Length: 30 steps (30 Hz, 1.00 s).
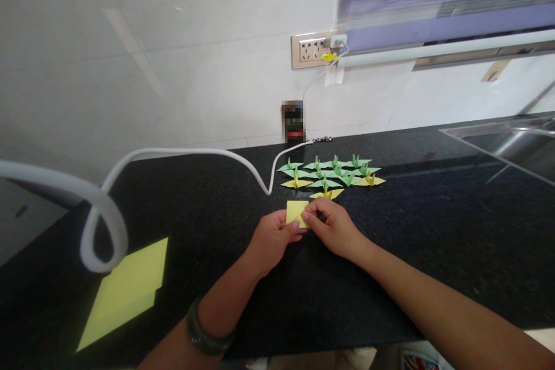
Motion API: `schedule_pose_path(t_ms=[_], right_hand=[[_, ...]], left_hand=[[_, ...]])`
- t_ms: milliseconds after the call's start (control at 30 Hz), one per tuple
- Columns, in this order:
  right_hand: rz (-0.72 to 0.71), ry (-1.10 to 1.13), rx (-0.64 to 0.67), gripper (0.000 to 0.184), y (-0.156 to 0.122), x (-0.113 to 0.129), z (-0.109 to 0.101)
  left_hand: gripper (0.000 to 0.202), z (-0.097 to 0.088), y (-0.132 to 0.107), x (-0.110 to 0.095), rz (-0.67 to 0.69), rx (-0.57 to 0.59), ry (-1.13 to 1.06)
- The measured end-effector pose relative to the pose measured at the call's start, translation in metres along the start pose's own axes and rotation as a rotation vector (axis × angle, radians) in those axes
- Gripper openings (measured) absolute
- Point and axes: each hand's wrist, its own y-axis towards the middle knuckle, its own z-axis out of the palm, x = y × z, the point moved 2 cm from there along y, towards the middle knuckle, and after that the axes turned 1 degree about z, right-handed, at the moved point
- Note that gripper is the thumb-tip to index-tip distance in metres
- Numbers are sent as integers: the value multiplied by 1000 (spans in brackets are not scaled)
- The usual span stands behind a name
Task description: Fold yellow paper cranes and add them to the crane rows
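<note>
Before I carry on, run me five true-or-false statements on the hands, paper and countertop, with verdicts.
1. The left hand and right hand both hold the small yellow paper. True.
2. Every paper crane is green. False: yellow cranes stand with the green cranes.
3. The larger yellow sheets lie right of the right hand. False: the yellow sheets lie left of the left hand.
4. A dark bracelet circles the left forearm. True.
5. The sink is at the picture's left. False: the sink is at the right.

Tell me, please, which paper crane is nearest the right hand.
The frontmost yellow crane, just beyond the right hand; the other two yellow cranes and all the green cranes stand farther back.
</note>
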Motion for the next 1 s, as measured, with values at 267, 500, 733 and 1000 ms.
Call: schedule_pose_path(t_ms=[267,500,733,1000], right_hand=[[28,24,10,10,0,1,0],[154,249,19,12,1,-10,5],[364,510,242,24,2,-14,6],[421,506,390,24,0,-15,3]], left_hand=[[29,0,0,0,-50,-9,-46],[30,-1,2,2,-43,7,-50],[55,-4,1,1,11,21,-31],[41,-9,2,0,41,66,177]])
